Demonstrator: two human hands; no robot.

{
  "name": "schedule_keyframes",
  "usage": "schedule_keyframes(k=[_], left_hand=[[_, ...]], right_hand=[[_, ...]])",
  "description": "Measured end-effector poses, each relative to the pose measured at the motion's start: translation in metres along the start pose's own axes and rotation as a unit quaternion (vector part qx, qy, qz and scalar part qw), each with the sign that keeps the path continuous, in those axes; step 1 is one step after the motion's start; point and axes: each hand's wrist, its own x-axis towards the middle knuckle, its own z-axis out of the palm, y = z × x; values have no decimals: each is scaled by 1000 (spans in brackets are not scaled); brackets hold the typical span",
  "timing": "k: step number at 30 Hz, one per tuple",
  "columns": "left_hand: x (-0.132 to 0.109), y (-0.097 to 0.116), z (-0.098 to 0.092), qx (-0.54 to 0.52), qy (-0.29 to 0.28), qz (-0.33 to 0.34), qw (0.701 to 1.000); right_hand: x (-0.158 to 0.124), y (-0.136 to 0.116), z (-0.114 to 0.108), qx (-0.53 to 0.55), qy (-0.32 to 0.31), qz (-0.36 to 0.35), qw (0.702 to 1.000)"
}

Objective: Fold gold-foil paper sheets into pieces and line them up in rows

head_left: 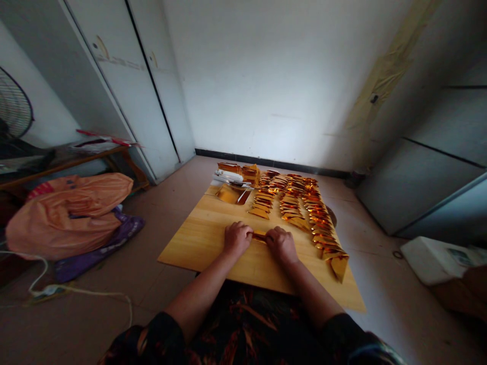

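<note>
Between my two hands lies a narrow piece of gold foil paper [259, 236], low over the wooden board [198, 238]. My left hand [238, 237] has its fingers closed on the paper's left end. At the other end, my right hand [280, 244] grips it with curled fingers. The fingers cover both ends of the paper. Beyond the hands, rows of folded gold foil pieces [291, 205] overlap along the board's far and right side. A shallow tray [247, 196] with gold sheets stands at the far left, near a white wrapped bundle [228, 176].
Stacked gold paper [249, 173] sits at the board's back edge. On the floor to the left are an orange bag [72, 213], a purple bag [99, 248] and a white cable [102, 294]. A white box [433, 258] stands right of the board. Cabinets and a wall surround the area.
</note>
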Motion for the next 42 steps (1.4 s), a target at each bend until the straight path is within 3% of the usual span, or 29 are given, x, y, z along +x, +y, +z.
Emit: schedule_keyframes(k=[7, 13, 17, 23, 27, 31, 37, 42], left_hand=[[4, 4, 2, 36, 8, -34, 999], [3, 3, 5, 24, 16, -13, 999], [4, 2, 6, -3, 35, -11, 999], [5, -2, 12, -111, 39, -7, 993], [9, -6, 13, -247, 40, -39, 967], [15, -9, 9, -368, -3, -60, 928], [20, -8, 7, -451, -13, -107, 886], [20, -8, 3, -502, -29, -97, 859]], right_hand=[[2, -5, 8, -27, 13, 16, 999], [2, 0, 5, 3, 3, -5, 1000], [1, 6, 3, 64, 5, -26, 998], [6, 12, 14, 240, 33, 24, 970], [9, 14, 14, 290, 67, 48, 954], [10, 14, 6, 341, 69, 68, 935], [14, 17, 0, 414, 34, 93, 905], [13, 21, -2, 413, 11, 59, 909]])
